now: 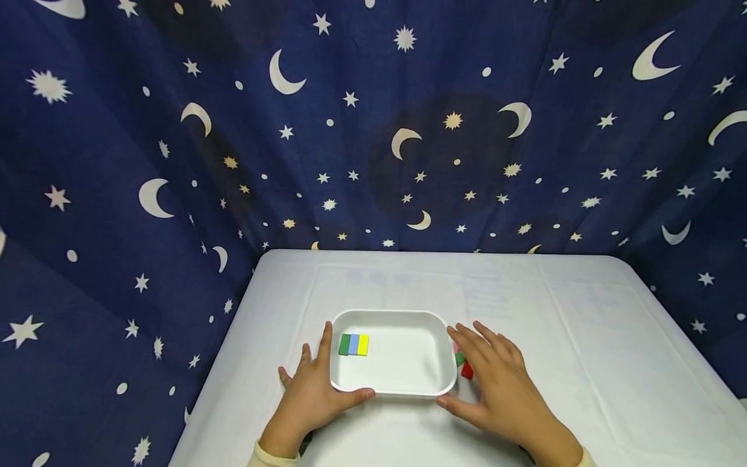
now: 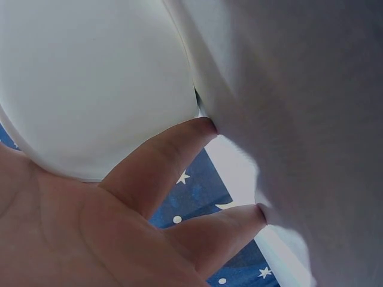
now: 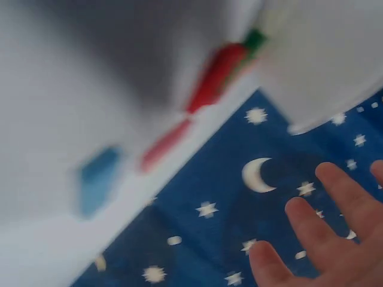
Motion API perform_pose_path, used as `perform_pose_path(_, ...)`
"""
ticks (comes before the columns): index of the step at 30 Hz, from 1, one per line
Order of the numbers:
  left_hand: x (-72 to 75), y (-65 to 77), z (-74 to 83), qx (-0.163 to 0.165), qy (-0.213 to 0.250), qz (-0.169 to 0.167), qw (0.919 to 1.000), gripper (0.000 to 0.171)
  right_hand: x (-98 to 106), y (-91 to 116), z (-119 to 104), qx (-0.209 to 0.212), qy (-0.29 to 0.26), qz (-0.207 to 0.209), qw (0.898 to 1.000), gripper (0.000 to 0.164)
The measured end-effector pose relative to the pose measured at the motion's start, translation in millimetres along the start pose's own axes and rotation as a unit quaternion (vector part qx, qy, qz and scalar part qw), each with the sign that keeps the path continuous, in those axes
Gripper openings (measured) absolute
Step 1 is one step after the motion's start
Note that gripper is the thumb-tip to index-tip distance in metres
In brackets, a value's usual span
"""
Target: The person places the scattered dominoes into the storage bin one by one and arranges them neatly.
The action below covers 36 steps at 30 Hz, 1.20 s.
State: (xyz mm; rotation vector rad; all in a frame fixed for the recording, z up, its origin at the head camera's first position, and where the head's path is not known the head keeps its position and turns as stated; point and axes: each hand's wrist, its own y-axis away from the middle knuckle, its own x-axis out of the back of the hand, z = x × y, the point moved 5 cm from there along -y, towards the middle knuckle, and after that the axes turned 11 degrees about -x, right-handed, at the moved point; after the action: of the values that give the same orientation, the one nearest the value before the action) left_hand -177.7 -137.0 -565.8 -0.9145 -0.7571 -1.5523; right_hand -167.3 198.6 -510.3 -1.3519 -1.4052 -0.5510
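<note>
A white rectangular tray [image 1: 403, 383] sits in front of the person on the table. Green [image 1: 344, 344], blue [image 1: 353, 344] and yellow [image 1: 364, 345] flat blocks lie side by side at its left end. My left hand [image 1: 315, 392] spreads round the tray's near left corner, index finger along the left side and thumb at the front rim. In the left wrist view its palm [image 2: 78, 233] is right against the tray wall, two straight fingers reaching to the tabletop. Around the right end, my right hand [image 1: 496, 376] stays spread, thumb by the near corner, nothing held.
Beside the tray's right end, partly hidden by the right hand, lie a red block [image 1: 467, 370], a green block [image 1: 460, 358] and a pink block [image 1: 456, 347]. A light blue block [image 3: 99, 179] appears in the right wrist view. A star-patterned curtain [image 1: 373, 130] hangs behind the white-covered table [image 1: 583, 324].
</note>
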Motion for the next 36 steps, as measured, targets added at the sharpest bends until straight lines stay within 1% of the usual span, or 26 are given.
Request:
perform_pose_path(3, -0.8, -0.8, 0.2, -0.001, -0.003, -0.001, 1.0, 0.155, 0, 8, 15, -0.024, 0.001, 0.003, 1.0, 0.113)
perform_pose_path(6, -0.6, -0.6, -0.7, 0.001, -0.001, 0.0, 1.0, 0.154, 3, 11, 28, -0.042, -0.003, 0.014, 0.999, 0.111)
perform_pose_path(12, -0.1, 1.9, -3.0, 0.006, -0.003, -0.003, 1.0, 0.154, 9, 17, 47, -0.077, -0.034, 0.048, 0.995, 0.106)
perform_pose_path(15, 0.1, 2.2, -3.7, 0.007, -0.003, -0.001, 1.0, 0.154, 12, 17, 54, -0.088, -0.043, 0.052, 0.994, 0.105)
perform_pose_path(20, -1.6, 0.8, -0.8, 0.005, 0.006, -0.005, 1.0, 0.153, 12, 19, 63, -0.104, -0.043, 0.045, 0.993, 0.103)
perform_pose_path(27, -2.5, -1.5, 2.0, 0.001, 0.009, -0.009, 0.9999, 0.152, 10, 22, 66, -0.096, -0.04, 0.047, 0.994, 0.099)
perform_pose_path(33, -2.2, -0.1, 1.2, 0.005, 0.008, -0.011, 0.9999, 0.153, 4, 25, 68, -0.11, -0.018, 0.017, 0.994, 0.099)
perform_pose_path(36, -1.6, 0.3, 1.6, 0.005, 0.008, -0.01, 0.9999, 0.153, 1, 26, 70, -0.132, 0.005, 0.002, 0.991, 0.099)
